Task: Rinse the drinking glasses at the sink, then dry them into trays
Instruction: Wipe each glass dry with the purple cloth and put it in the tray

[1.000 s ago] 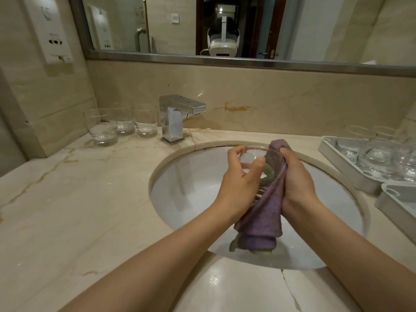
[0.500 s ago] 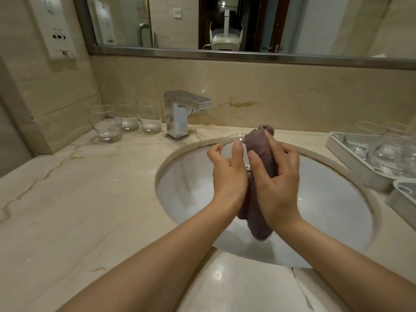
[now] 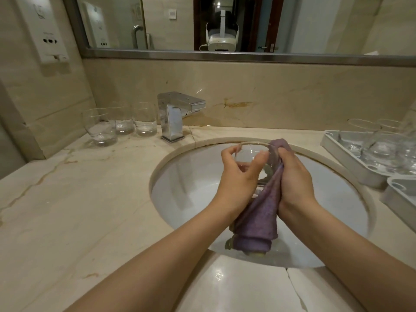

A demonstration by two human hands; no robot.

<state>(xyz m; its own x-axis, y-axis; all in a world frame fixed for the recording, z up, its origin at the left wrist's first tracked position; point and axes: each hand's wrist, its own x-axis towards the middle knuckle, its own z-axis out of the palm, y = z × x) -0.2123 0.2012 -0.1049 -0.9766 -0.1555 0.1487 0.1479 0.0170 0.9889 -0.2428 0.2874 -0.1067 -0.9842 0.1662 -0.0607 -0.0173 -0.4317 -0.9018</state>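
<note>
Over the white sink basin [image 3: 193, 190] I hold a clear drinking glass [image 3: 253, 155], its mouth facing up and away. My left hand [image 3: 238, 179] grips the glass from the left, fingers curled round its rim and wall. My right hand [image 3: 295, 181] grips a purple cloth [image 3: 258, 221] and presses it against the glass's right side. The cloth hangs down below both hands into the basin. Three glasses [image 3: 122, 123] stand on the counter left of the tap. At the right, a white tray [image 3: 344, 158] holds several glasses [image 3: 380, 145].
A chrome tap [image 3: 174, 115] stands behind the basin at its left. A second white tray [image 3: 400, 194] sits at the right edge, nearer to me. The marble counter [image 3: 78, 194] stretches left of the basin. A mirror [image 3: 225, 23] spans the back wall.
The cloth was bunched over the top of the glass half a second ago; now it lies along the right side and the open rim shows. Both hands shifted slightly right and down.
</note>
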